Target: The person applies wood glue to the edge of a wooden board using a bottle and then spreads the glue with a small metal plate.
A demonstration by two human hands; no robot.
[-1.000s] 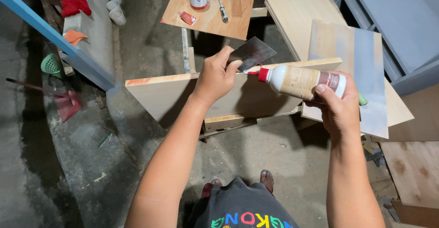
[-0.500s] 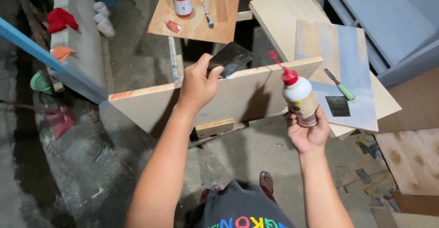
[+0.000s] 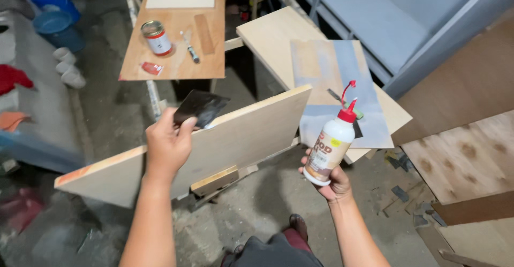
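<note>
Head view, looking down. The left hand [image 3: 167, 144] is closed around a thin dark scraper blade [image 3: 202, 108], pinching it by its lower corner just above the top edge of a pale plywood panel [image 3: 235, 138]. The panel stands on edge, tilted, and leans on a low wooden frame [image 3: 215, 180] set on the concrete floor [image 3: 257, 208]. The right hand [image 3: 333, 182] cups the base of a white glue bottle [image 3: 327, 150], held upright with its red nozzle cap [image 3: 348, 112] on top, to the right of the panel and apart from it.

Handling, as a judgement: the bottle looks like light, squeezable plastic with a smooth label, so a grip round the mid-body would be steadier than one at the base. The blade appears thin, stiff and springy, with keen edges; it is best taken on its flat faces. The panel is rigid and probably the heaviest piece, best held by its long edges.

Behind it, a desk [image 3: 176, 66] of bare board carries a small tin can [image 3: 156, 37].
</note>
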